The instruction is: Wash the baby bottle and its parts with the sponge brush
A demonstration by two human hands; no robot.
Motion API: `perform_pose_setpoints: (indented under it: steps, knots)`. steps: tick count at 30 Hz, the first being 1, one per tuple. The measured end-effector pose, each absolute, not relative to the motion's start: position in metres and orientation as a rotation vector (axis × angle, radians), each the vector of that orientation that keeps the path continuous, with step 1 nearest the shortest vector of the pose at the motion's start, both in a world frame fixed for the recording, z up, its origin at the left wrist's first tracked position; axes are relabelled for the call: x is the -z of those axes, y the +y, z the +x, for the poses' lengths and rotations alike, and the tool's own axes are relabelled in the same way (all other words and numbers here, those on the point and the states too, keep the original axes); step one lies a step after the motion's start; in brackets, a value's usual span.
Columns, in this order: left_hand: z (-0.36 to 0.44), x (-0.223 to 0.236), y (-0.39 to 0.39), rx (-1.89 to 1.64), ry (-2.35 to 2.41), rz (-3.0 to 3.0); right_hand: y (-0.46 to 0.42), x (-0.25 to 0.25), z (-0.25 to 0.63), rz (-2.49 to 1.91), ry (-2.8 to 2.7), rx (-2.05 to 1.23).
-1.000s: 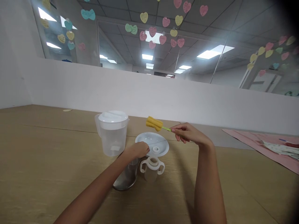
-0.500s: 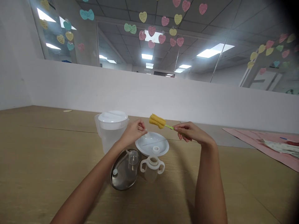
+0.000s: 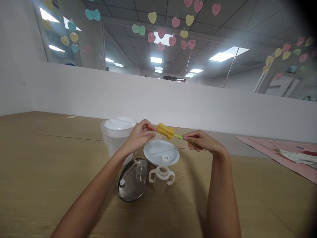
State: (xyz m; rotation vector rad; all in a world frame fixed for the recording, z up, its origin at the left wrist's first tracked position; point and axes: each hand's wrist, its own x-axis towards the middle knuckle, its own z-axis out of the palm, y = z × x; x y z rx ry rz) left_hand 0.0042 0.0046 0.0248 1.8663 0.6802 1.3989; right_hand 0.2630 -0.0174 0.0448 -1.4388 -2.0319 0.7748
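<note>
My right hand (image 3: 199,140) is closed around the green handle of a sponge brush (image 3: 166,131) with a yellow head. Pinched in my left hand (image 3: 141,135) is a small clear piece (image 3: 158,136), apparently a bottle nipple, right against the sponge; its shape is partly hidden. Below both hands lies a white plate (image 3: 155,155) carrying a white ring (image 3: 165,159). In front of the plate, a two-handled baby bottle (image 3: 160,181) stands upright without a lid. Beside it, a metal kidney tray (image 3: 128,195) contains a clear cap (image 3: 141,168) and a thin tube with a white end (image 3: 122,182).
Behind my left forearm stands a lidded plastic pitcher (image 3: 115,142). To the far right, a pink cloth (image 3: 257,147) has a patterned cloth (image 3: 297,156) on it. A white wall (image 3: 158,99) borders the table's back edge.
My left hand has risen, bringing the clear piece up from over the plate to the sponge head. The brush has shifted slightly left and down; my right hand has barely moved.
</note>
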Motion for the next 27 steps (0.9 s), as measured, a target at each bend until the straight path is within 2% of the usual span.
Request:
perform_pose_setpoints:
  steps: [27]
  knots:
    - [0.006, -0.024, 0.007, -1.604, 0.612, 1.910, -0.017, -0.045, 0.252, -1.494, -2.023, -0.769]
